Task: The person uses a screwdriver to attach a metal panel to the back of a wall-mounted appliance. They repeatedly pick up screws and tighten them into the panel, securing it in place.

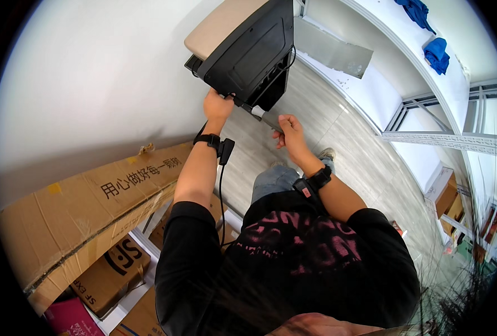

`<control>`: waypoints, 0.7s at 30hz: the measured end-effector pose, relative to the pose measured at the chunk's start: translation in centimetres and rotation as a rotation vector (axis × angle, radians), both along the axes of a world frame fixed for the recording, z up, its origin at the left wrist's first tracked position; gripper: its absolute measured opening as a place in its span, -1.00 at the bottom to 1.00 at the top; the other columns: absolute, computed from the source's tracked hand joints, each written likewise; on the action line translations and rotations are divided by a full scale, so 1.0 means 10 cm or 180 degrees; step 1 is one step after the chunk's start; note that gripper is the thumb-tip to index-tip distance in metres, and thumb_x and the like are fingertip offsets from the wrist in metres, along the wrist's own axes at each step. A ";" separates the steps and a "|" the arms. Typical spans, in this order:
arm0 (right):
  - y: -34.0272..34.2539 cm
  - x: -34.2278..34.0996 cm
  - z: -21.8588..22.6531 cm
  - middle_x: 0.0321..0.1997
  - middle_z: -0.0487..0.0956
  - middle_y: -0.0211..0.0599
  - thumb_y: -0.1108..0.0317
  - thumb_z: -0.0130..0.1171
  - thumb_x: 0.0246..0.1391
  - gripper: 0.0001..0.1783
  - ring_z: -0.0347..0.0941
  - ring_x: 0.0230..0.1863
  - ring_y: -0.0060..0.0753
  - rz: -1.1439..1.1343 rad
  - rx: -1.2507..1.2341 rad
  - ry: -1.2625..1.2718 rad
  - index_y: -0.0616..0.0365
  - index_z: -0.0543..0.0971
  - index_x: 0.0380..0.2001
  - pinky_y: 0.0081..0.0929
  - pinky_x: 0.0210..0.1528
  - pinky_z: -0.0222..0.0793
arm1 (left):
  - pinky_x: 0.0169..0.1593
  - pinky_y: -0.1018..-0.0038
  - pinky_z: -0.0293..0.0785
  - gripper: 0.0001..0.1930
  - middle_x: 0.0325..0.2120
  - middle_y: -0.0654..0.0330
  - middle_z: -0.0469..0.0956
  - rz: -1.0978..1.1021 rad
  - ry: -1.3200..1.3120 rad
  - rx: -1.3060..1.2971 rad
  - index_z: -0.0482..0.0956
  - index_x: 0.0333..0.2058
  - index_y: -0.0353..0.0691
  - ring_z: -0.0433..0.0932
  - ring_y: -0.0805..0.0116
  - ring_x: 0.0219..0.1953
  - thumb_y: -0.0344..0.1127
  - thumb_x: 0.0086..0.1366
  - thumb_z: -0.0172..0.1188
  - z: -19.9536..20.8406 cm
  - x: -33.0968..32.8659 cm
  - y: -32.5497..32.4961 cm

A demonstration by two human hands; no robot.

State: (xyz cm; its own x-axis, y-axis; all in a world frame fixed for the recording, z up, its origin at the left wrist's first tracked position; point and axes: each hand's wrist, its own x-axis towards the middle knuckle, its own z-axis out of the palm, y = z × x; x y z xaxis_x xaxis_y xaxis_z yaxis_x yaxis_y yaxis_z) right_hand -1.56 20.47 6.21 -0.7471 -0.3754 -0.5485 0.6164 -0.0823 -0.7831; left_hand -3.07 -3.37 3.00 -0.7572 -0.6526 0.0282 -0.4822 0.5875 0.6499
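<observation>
A bulky black device with a beige top panel (223, 25) stands against the wall ahead of me; its black side (251, 47) is toward me and a cable loops at its right. My left hand (218, 105) is closed on the near lower edge of this device; what lies under its fingers is hidden. In my right hand (290, 133) is a brush-like tool (270, 120) with a flat grey handle and a white end. That white end points left, close to a dark bar at the device's lower edge; whether they touch I cannot tell.
Long cardboard box (91, 201) lies at left, above a shelf with a brown carton (111, 274) and a pink item (72, 319). White shelving (366, 101) curves along the right, with blue cloths (437, 56) on it. A black cable (221, 196) hangs from my left wrist.
</observation>
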 end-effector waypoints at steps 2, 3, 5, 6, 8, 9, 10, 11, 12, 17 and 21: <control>0.02 -0.01 0.00 -0.57 0.48 -0.35 0.03 -0.04 0.22 -0.66 0.25 -0.72 -0.69 0.0030 -0.0004 0.0001 0.08 0.38 -0.20 -0.63 -0.64 0.31 | -0.19 0.24 0.46 -0.67 -0.34 0.07 0.61 -0.0005 -0.0022 0.0013 0.54 -0.29 -0.21 0.56 0.00 -0.25 -0.29 -0.08 0.34 0.03 0.00 0.02; 0.03 -0.01 0.00 -0.57 0.48 -0.35 0.04 -0.04 0.22 -0.67 0.25 -0.72 -0.69 0.0032 -0.0019 0.0001 0.08 0.38 -0.20 -0.62 -0.64 0.31 | -0.20 0.24 0.46 -0.67 -0.34 0.06 0.61 -0.0003 -0.0001 0.0022 0.54 -0.29 -0.21 0.56 0.00 -0.26 -0.29 -0.08 0.34 0.04 0.00 0.03; 0.03 -0.01 -0.01 -0.57 0.47 -0.35 0.04 -0.04 0.22 -0.67 0.25 -0.71 -0.68 0.0039 -0.0047 0.0003 0.08 0.38 -0.20 -0.62 -0.63 0.31 | -0.20 0.25 0.46 -0.67 -0.34 0.05 0.61 0.0003 0.0042 0.0041 0.54 -0.29 -0.22 0.56 0.00 -0.26 -0.30 -0.07 0.34 0.06 0.00 0.04; 0.03 -0.01 -0.02 -0.57 0.47 -0.35 0.05 -0.03 0.22 -0.67 0.25 -0.71 -0.68 0.0058 -0.0056 0.0008 0.09 0.38 -0.20 -0.62 -0.63 0.31 | -0.20 0.25 0.46 -0.67 -0.34 0.05 0.61 -0.0025 0.0033 0.0028 0.54 -0.29 -0.23 0.56 -0.01 -0.26 -0.30 -0.07 0.34 0.05 0.00 0.03; 0.01 -0.02 -0.02 -0.56 0.47 -0.35 0.06 -0.03 0.22 -0.67 0.25 -0.70 -0.67 0.0098 -0.0074 0.0018 0.10 0.37 -0.19 -0.61 -0.63 0.31 | -0.20 0.25 0.46 -0.67 -0.34 0.04 0.61 -0.0080 0.0016 0.0000 0.54 -0.28 -0.24 0.56 -0.01 -0.25 -0.31 -0.07 0.34 0.02 0.00 0.00; 0.00 -0.02 -0.01 -0.56 0.46 -0.35 0.07 -0.02 0.22 -0.67 0.26 -0.69 -0.67 0.0118 -0.0046 0.0039 0.11 0.37 -0.17 -0.60 -0.62 0.32 | -0.20 0.25 0.46 -0.68 -0.34 0.04 0.61 -0.0075 0.0030 0.0009 0.53 -0.28 -0.24 0.56 -0.01 -0.25 -0.31 -0.07 0.33 0.01 0.00 0.00; -0.01 -0.02 0.00 -0.56 0.46 -0.35 0.08 -0.02 0.22 -0.67 0.26 -0.69 -0.66 0.0138 -0.0018 0.0060 0.13 0.37 -0.16 -0.60 -0.61 0.32 | -0.20 0.25 0.46 -0.68 -0.34 0.03 0.61 -0.0070 0.0044 0.0017 0.53 -0.28 -0.24 0.56 -0.01 -0.26 -0.31 -0.06 0.33 0.00 0.00 0.00; -0.02 -0.03 0.01 -0.56 0.46 -0.35 0.10 -0.01 0.22 -0.66 0.27 -0.68 -0.65 0.0157 0.0010 0.0080 0.14 0.36 -0.14 -0.60 -0.60 0.32 | -0.20 0.24 0.46 -0.68 -0.33 0.03 0.61 -0.0066 0.0058 0.0026 0.53 -0.29 -0.24 0.56 -0.01 -0.26 -0.32 -0.06 0.33 0.00 0.00 0.00; -0.03 -0.03 0.00 -0.55 0.46 -0.33 0.12 0.01 0.21 -0.66 0.27 -0.69 -0.65 0.0155 0.0014 0.0141 0.15 0.36 -0.13 -0.60 -0.61 0.32 | -0.20 0.24 0.46 -0.68 -0.33 0.03 0.61 -0.0054 0.0058 0.0040 0.53 -0.29 -0.23 0.56 -0.01 -0.26 -0.32 -0.06 0.33 0.00 0.00 0.01; -0.07 0.00 -0.09 -0.43 0.45 -0.29 0.21 0.04 0.18 -0.64 0.31 -0.64 -0.64 0.0131 0.0076 0.0274 0.16 0.29 -0.05 -0.61 -0.59 0.35 | -0.19 0.24 0.45 -0.70 -0.34 0.03 0.60 -0.0104 0.0085 0.0014 0.53 -0.30 -0.23 0.56 -0.02 -0.24 -0.33 -0.06 0.33 -0.04 0.01 -0.03; -0.15 0.09 -0.19 -0.34 0.42 -0.24 0.23 0.03 0.18 -0.60 0.32 -0.61 -0.62 -0.0334 0.0387 0.0971 0.16 0.24 0.00 -0.58 -0.55 0.39 | -0.19 0.27 0.46 -0.65 -0.38 -0.01 0.61 -0.0158 0.0092 0.0007 0.54 -0.28 -0.30 0.57 -0.02 -0.26 -0.29 -0.07 0.36 0.02 0.00 0.02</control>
